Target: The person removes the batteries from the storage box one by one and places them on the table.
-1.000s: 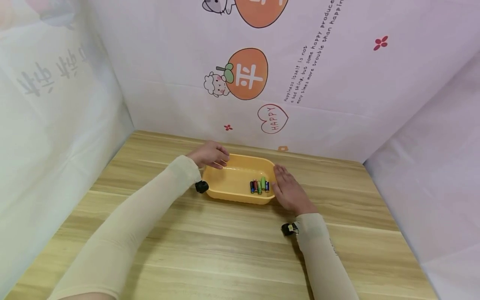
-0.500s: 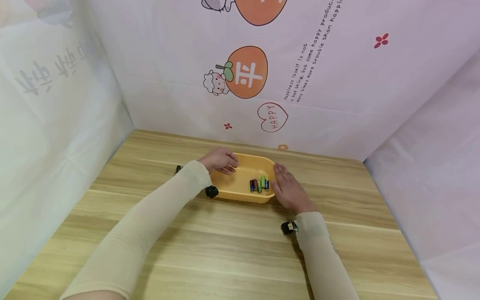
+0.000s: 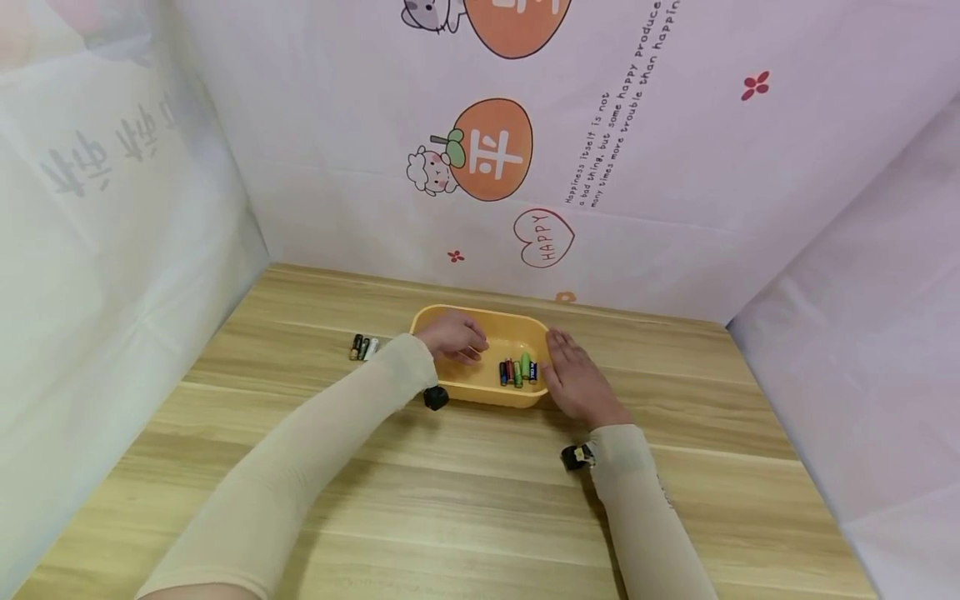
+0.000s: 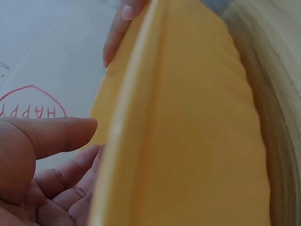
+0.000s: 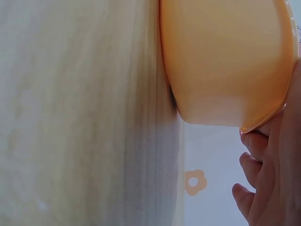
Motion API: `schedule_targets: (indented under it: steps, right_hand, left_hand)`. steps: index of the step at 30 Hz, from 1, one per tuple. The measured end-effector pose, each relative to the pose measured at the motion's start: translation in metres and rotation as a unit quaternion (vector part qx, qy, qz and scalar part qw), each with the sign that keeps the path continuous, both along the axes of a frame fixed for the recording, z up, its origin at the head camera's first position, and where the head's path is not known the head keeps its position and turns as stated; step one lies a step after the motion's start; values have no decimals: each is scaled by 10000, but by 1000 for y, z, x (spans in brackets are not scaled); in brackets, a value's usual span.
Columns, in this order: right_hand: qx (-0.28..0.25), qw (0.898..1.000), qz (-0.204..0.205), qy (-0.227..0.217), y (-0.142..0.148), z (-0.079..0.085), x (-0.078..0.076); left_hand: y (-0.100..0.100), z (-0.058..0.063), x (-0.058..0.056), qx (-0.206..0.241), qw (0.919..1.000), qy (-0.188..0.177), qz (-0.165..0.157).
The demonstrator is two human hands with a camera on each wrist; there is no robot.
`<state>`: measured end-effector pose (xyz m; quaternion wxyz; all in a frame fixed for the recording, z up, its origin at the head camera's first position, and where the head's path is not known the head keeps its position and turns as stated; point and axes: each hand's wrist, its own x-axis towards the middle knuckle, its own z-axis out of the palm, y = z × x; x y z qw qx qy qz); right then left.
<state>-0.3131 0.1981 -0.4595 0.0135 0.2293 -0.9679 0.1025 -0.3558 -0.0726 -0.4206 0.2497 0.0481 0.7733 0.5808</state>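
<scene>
A yellow plastic basket (image 3: 491,397) stands near the back of the table. Inside its right end, several small batteries (image 3: 517,372) in blue, red and green lie side by side. My left hand (image 3: 456,335) is over the left half of the basket, fingers loosely bent; in the left wrist view the thumb (image 4: 61,134) stands apart from the fingers and nothing shows between them. The basket's front wall (image 4: 207,117) fills much of that view. My right hand (image 3: 581,379) lies along the basket's right end, fingers extended against the rim, as the right wrist view also shows.
Black and white batteries (image 3: 365,347) lie in a row on the wooden table (image 3: 450,500), left of the basket, partly behind my left sleeve. A printed white cloth (image 3: 637,250) hangs behind the table, with pale cloth walls on both sides.
My left hand has moved right and toward me, from the basket's left rim to over its inside. The batteries on the table have come into view. The right hand has stayed put.
</scene>
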Motion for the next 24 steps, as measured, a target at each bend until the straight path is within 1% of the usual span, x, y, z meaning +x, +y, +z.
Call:
schedule_targets:
  steps: [4,8,17,24]
  right_hand:
    - [-23,10000,8,16,0,-1,-1]
    - [-62,9999,78,41,-1,-2,-2]
    - [-21,9998,114,158,-2,-2,-4]
    - [-94,9998,113,111,0,-2,-2]
  left_hand:
    - [12,-4,2,-178,9994,263,-151]
    - [19,-9,3,-330,9985,418,-88]
    - [29,-15,5,-450,9984,351,-3]
    - [39,-21,2,-480,9984,286,75]
